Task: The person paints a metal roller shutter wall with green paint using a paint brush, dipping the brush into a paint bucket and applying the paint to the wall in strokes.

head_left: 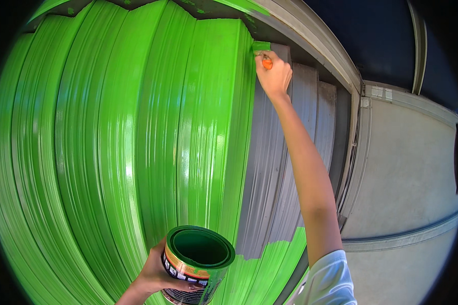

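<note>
My left hand (160, 274) is wrapped round an open paint can (218, 284) near the lower edge, its mouth tilted toward me and its inside dark green. Up at the top of the corrugated metal panel (203, 127), my right hand (275, 76) grips a paintbrush (267, 63) by its orange handle. Fresh green paint (261, 47) shows beside the brush; the bristles are mostly hidden. Glossy bright green coats the ribs on the left. Beneath my right hand runs a bare grey strip (262, 168), with green paint (280, 259) again below it.
A beige metal frame (336, 56) curves along the panel's top and right side. Farther right stands a pale flat wall (402, 168) with a horizontal rail (407, 236). Dark panes (371, 35) fill the upper right. Green smears mark the dark upper edge.
</note>
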`<state>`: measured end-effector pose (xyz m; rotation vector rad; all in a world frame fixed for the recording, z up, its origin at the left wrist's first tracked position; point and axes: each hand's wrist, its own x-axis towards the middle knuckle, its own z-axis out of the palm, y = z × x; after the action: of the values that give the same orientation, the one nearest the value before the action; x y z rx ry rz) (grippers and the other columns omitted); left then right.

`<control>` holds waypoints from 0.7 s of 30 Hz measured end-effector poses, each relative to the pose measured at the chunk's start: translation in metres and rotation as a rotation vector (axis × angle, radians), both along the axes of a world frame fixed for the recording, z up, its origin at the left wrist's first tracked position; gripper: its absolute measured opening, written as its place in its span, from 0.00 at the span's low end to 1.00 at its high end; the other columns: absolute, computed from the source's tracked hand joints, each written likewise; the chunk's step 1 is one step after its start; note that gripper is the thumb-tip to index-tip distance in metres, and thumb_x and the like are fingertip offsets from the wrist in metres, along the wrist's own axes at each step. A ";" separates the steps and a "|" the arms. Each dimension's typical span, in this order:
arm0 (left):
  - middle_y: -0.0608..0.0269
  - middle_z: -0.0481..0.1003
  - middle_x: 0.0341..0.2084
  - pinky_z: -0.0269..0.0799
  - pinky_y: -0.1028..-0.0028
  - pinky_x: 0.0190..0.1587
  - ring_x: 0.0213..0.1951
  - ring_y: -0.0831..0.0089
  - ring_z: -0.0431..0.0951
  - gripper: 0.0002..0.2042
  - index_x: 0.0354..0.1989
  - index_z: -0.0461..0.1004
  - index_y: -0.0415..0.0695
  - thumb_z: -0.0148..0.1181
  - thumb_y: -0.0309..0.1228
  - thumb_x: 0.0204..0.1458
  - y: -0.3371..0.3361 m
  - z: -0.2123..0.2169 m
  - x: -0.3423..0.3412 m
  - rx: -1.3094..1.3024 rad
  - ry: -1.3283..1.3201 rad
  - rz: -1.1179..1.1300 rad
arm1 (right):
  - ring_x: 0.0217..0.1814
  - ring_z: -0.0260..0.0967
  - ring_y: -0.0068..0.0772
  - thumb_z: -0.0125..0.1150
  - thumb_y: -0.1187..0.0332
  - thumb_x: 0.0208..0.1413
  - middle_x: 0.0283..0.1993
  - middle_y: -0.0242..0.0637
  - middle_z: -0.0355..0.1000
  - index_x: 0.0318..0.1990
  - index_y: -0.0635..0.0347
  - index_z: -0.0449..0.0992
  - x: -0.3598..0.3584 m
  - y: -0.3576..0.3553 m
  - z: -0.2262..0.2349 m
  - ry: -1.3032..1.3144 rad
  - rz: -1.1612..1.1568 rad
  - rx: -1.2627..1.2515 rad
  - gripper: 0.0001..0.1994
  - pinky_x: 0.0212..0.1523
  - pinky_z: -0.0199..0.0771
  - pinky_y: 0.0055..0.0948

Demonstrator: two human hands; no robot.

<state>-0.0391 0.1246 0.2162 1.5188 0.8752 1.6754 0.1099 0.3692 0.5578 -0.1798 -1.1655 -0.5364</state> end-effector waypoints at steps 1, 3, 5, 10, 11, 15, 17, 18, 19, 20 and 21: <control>0.56 0.73 0.42 0.65 0.66 0.54 0.45 0.65 0.73 0.45 0.50 0.63 0.33 0.74 0.22 0.11 0.000 0.000 -0.002 0.005 0.000 0.001 | 0.26 0.71 0.50 0.60 0.61 0.46 0.22 0.44 0.72 0.30 0.51 0.79 0.000 -0.002 0.001 0.015 -0.051 0.009 0.08 0.29 0.71 0.40; 0.56 0.73 0.42 0.65 0.66 0.54 0.45 0.65 0.73 0.44 0.50 0.63 0.33 0.74 0.21 0.11 0.000 0.000 -0.003 0.015 -0.001 -0.001 | 0.25 0.71 0.50 0.59 0.61 0.46 0.21 0.45 0.72 0.30 0.51 0.78 0.000 -0.002 0.008 0.030 -0.104 0.024 0.08 0.27 0.71 0.40; 0.56 0.73 0.41 0.65 0.66 0.54 0.45 0.66 0.73 0.44 0.50 0.63 0.33 0.74 0.22 0.11 0.001 -0.001 -0.004 0.023 0.022 -0.001 | 0.23 0.71 0.50 0.60 0.60 0.45 0.19 0.45 0.71 0.29 0.51 0.78 0.002 0.003 0.016 0.071 -0.128 0.122 0.08 0.26 0.71 0.40; 0.57 0.73 0.42 0.64 0.67 0.55 0.45 0.66 0.73 0.45 0.50 0.63 0.33 0.74 0.22 0.11 -0.003 -0.001 -0.003 0.031 -0.011 0.006 | 0.23 0.70 0.51 0.59 0.60 0.46 0.19 0.46 0.71 0.27 0.52 0.78 -0.002 -0.006 0.008 0.026 -0.179 0.039 0.08 0.26 0.71 0.41; 0.57 0.73 0.42 0.64 0.67 0.55 0.45 0.66 0.73 0.45 0.50 0.63 0.33 0.75 0.22 0.10 -0.004 0.001 -0.001 0.034 0.003 0.018 | 0.23 0.70 0.51 0.59 0.60 0.46 0.19 0.47 0.71 0.27 0.53 0.78 -0.002 -0.010 0.008 0.033 -0.172 0.034 0.08 0.26 0.71 0.41; 0.57 0.73 0.42 0.64 0.67 0.55 0.45 0.67 0.73 0.45 0.50 0.63 0.33 0.75 0.23 0.10 -0.002 0.006 0.004 0.047 0.020 -0.016 | 0.23 0.70 0.52 0.58 0.60 0.46 0.19 0.47 0.71 0.27 0.53 0.78 0.000 -0.009 0.018 0.040 -0.176 0.105 0.09 0.26 0.71 0.41; 0.57 0.73 0.42 0.64 0.68 0.55 0.45 0.67 0.73 0.46 0.50 0.63 0.33 0.76 0.24 0.10 -0.001 0.007 0.007 0.042 0.019 -0.027 | 0.23 0.70 0.52 0.58 0.60 0.45 0.18 0.48 0.70 0.27 0.53 0.79 -0.003 -0.014 0.014 0.019 -0.201 0.000 0.08 0.26 0.71 0.42; 0.57 0.73 0.42 0.64 0.68 0.55 0.45 0.67 0.73 0.46 0.50 0.63 0.33 0.76 0.24 0.10 -0.002 0.007 0.010 0.045 0.011 -0.022 | 0.23 0.70 0.52 0.58 0.60 0.45 0.18 0.48 0.70 0.27 0.53 0.79 -0.004 -0.017 0.013 0.012 -0.197 0.003 0.08 0.26 0.71 0.42; 0.57 0.73 0.42 0.63 0.68 0.55 0.45 0.67 0.72 0.46 0.50 0.63 0.33 0.76 0.25 0.10 -0.004 0.007 0.011 0.056 0.010 -0.029 | 0.23 0.70 0.52 0.58 0.60 0.45 0.18 0.48 0.70 0.26 0.53 0.79 -0.003 -0.020 0.012 0.050 -0.200 0.049 0.08 0.26 0.71 0.42; 0.57 0.73 0.42 0.63 0.68 0.55 0.46 0.67 0.72 0.46 0.50 0.63 0.33 0.76 0.26 0.10 -0.005 0.007 0.013 0.067 0.010 -0.035 | 0.23 0.70 0.52 0.59 0.60 0.45 0.19 0.47 0.70 0.25 0.53 0.78 -0.003 -0.023 0.013 0.089 -0.203 0.094 0.09 0.26 0.71 0.42; 0.57 0.73 0.42 0.63 0.68 0.55 0.46 0.67 0.72 0.46 0.50 0.63 0.33 0.76 0.26 0.10 -0.005 0.009 0.014 0.074 0.003 -0.034 | 0.23 0.70 0.53 0.60 0.60 0.44 0.19 0.47 0.71 0.24 0.53 0.78 -0.003 -0.025 0.014 0.087 -0.149 0.167 0.08 0.26 0.71 0.42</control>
<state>-0.0253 0.1196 0.2252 1.5774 0.7919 1.6980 0.1069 0.3438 0.5714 -0.1457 -1.0230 -0.7469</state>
